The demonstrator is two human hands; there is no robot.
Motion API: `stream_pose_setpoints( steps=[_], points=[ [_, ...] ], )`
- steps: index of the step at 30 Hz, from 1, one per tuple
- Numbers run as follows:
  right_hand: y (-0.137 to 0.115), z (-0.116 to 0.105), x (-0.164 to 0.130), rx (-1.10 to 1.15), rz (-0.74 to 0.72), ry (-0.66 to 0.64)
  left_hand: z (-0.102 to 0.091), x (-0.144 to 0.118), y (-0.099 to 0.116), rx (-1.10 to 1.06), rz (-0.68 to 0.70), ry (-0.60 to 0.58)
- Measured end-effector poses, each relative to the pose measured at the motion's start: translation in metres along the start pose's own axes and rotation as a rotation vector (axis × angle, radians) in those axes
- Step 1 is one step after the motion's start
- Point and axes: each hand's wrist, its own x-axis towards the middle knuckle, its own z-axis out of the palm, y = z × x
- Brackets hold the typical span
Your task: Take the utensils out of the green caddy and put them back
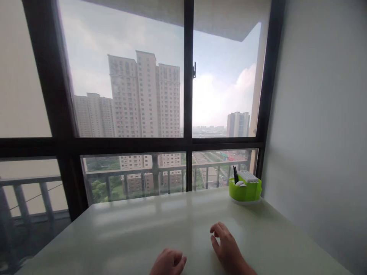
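- A pale glossy table (137, 233) fills the near part of the scene and reflects the window light.
- A big window with a dark frame (187, 114) stands behind the far edge of the table.
- Through the glass, tall beige tower blocks (143, 95) rise at the left, and a smaller block (237, 124) is far at the right.
- A balcony railing (160, 170) runs outside, low behind the glass.
- A plain grey wall (321, 133) closes the right side.

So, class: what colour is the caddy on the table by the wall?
Bright lime green; the caddy shows best in the head view.
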Motion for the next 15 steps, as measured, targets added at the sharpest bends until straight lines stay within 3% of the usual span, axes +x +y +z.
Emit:
stream_pose_setpoints(
  steps=[11, 15],
  points=[
    [-0.001, -0.003, 0.002, 0.032, 0.019, 0.068, 0.003, 0.004, -0.004, 0.008, 0.005, 0.000],
    [0.006, -0.026, 0.019, 0.064, 0.098, 0.171, 0.006, 0.007, -0.006, 0.002, -0.005, -0.016]
  ],
)
